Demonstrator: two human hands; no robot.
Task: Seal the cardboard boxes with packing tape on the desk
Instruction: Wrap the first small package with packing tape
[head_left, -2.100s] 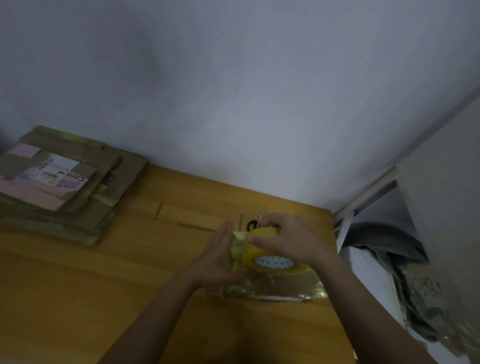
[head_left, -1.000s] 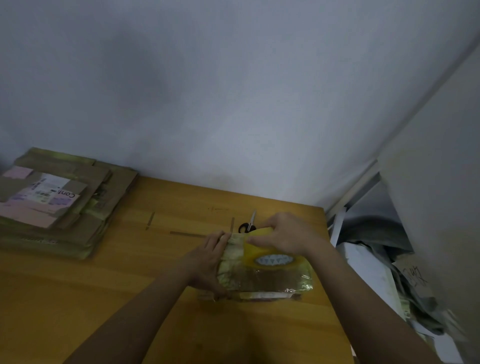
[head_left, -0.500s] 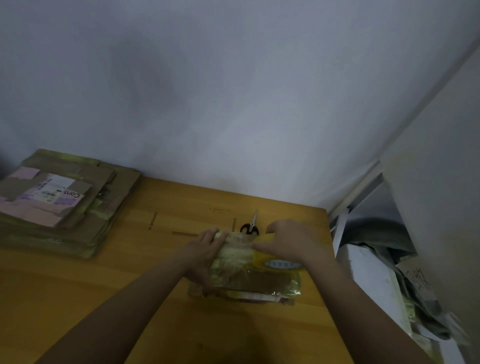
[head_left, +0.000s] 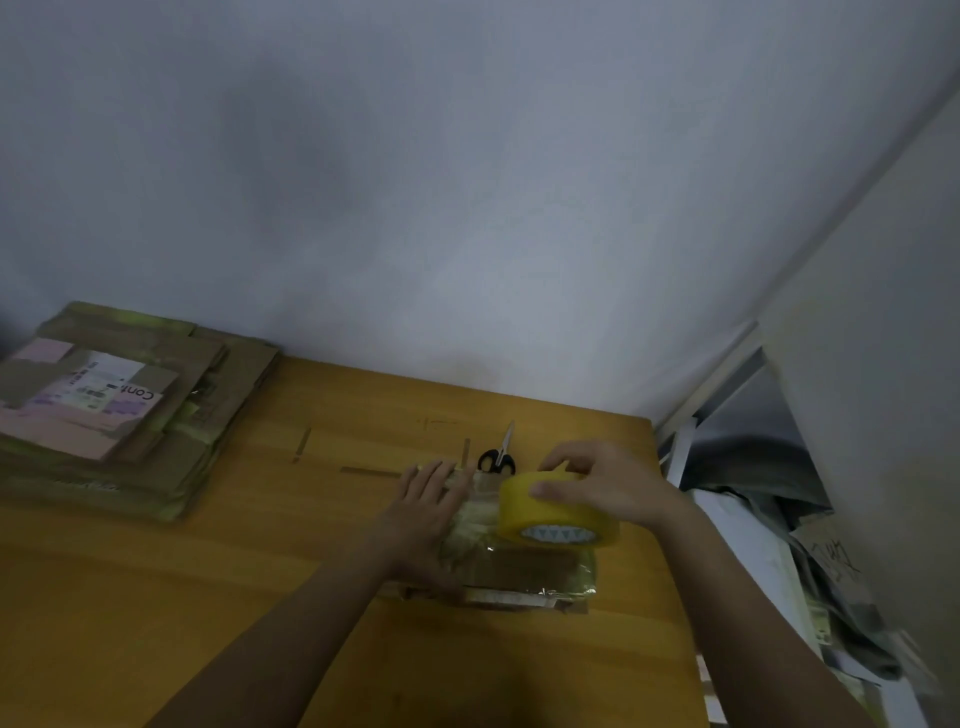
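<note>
Gripping yellow tape roll (head_left: 558, 512) in right hand (head_left: 605, 486) above taped box (head_left: 519, 564) on desk (head_left: 208, 597), left hand (head_left: 428, 512) fingers flat, pressing box

Two bare forearms, no sleeves, bare hands (head_left: 423, 512)

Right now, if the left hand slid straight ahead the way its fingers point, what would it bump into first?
Probably the scissors. The left hand lies flat on the taped box, fingers pointing away and a little right, where the black handles lie. Depth is unclear, so it might pass just beside them.
</note>
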